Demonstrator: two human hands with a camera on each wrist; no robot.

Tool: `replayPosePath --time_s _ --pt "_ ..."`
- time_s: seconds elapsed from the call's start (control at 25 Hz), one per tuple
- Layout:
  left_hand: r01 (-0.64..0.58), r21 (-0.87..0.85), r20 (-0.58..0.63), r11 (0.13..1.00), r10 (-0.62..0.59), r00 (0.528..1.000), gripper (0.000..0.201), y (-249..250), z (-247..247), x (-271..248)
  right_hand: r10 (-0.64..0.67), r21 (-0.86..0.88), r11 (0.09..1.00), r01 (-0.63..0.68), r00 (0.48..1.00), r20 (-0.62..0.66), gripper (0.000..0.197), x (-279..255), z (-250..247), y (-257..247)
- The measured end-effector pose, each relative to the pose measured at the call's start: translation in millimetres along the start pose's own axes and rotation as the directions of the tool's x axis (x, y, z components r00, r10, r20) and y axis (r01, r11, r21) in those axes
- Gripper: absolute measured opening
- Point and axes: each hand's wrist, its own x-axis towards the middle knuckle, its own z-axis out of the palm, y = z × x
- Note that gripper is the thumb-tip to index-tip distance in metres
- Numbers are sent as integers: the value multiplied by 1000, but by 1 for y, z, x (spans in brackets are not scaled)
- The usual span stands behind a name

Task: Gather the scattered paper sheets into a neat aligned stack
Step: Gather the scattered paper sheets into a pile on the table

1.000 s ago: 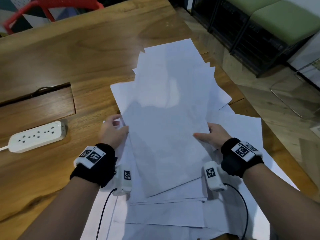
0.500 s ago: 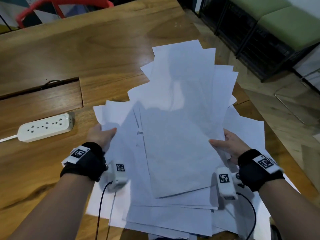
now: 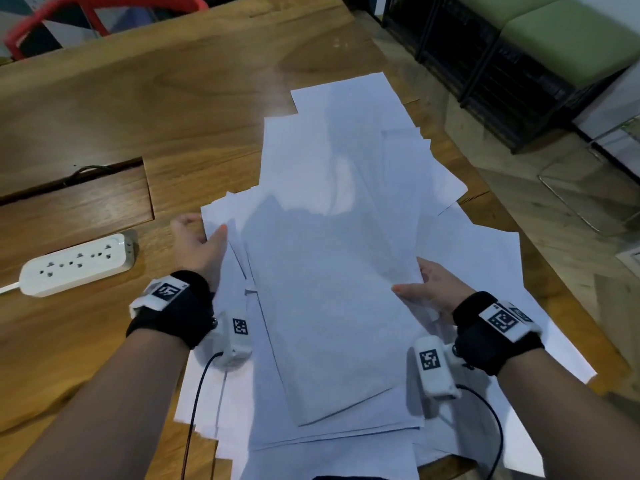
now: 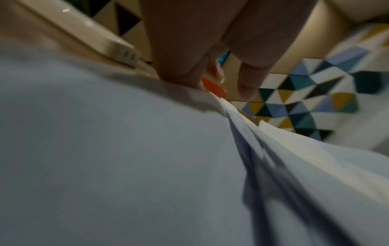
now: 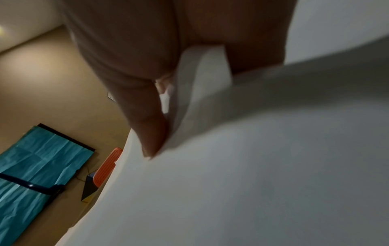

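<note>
A loose, fanned pile of paper sheets (image 3: 325,271) is held between both hands on the wooden table (image 3: 173,98). Its left edge is pinched by the left hand (image 3: 199,244), its right edge by the right hand (image 3: 427,289), thumb on top. A white power strip (image 3: 76,265) is seen just beyond the left fingers (image 4: 250,79); a red chair (image 3: 100,12) stands well beyond.

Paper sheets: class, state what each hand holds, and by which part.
Both hands hold the paper sheets: the left hand grips their left edge, the right hand their right edge.
</note>
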Motion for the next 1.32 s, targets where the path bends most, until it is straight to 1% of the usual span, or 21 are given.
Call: replayPosePath --time_s 0.04,0.08,0.12,0.16,0.24,0.28,0.36,0.48,0.56,0.68,0.8,0.88,1.0,1.04,1.08,1.12,1.16,1.2,1.24,1.32 --pt "-71 36 -3 997 71 997 27 -3 2 -5 0 21 1000 0 1000 -9 39 -1 1 1" --pt "-112 106 33 988 109 993 23 -5 3 -11 -3 48 999 4 1000 -23 39 -2 2 3" --pt "-132 193 108 972 112 988 16 -4 4 -17 -6 71 997 9 999 -32 38 -2 3 3" --pt "-146 313 173 938 95 980 11 -5 2 -22 -9 82 997 12 999 -38 38 -2 4 4" --pt "-144 494 239 857 25 971 9 -2 1 -28 -13 92 996 17 999 -45 39 -2 2 4" --pt "-139 533 263 835 -7 965 11 -4 1 -27 -14 100 995 19 999 -52 38 -2 1 4" --pt "-174 581 311 795 -19 950 15 -3 0 -27 -22 124 992 29 998 -55 37 -4 1 3" --pt "-191 569 348 800 -24 937 11 -4 -5 -29 -37 161 986 45 998 -54 37 -5 0 6" --pt "-217 533 321 818 42 946 4 -8 -7 -31 -43 175 983 54 997 -64 36 -5 -2 5" --pt "-178 467 206 866 89 974 10 -21 -4 -27 -42 168 985 50 998 -48 35 -4 -2 4" --pt "-129 440 95 888 97 991 13 -21 7 -29 -44 164 985 51 998 -43 34 -3 -1 3" --pt "-85 415 93 906 51 994 17 -19 11 -29 -43 154 987 52 997 -57 35 -3 -2 5" --pt "-6 266 106 964 -23 994 22 -17 8 -32 -36 152 987 51 994 -104 37 -1 0 7" --pt "-10 245 107 969 -17 994 22 -17 5 -33 -33 155 986 54 991 -133 38 0 0 7" --pt "-45 293 150 955 0 989 22 -15 1 -35 -32 165 985 59 987 -157 39 1 0 8" --pt "-108 406 238 908 9 971 18 -12 -4 -40 -26 183 981 59 984 -177 39 2 -1 8" --pt "-191 499 352 845 4 936 15 -7 -10 -45 -22 202 978 60 982 -185 38 2 -1 8" --pt "-252 549 451 797 -28 892 16 -3 -16 -49 -21 211 976 60 983 -182 36 2 1 7" --pt "-297 578 522 760 -65 850 17 0 -21 -50 -19 212 976 55 985 -170 35 2 2 6" --pt "-338 613 601 714 -144 786 16 7 -32 -51 -27 172 984 53 988 -150 33 2 7 1"
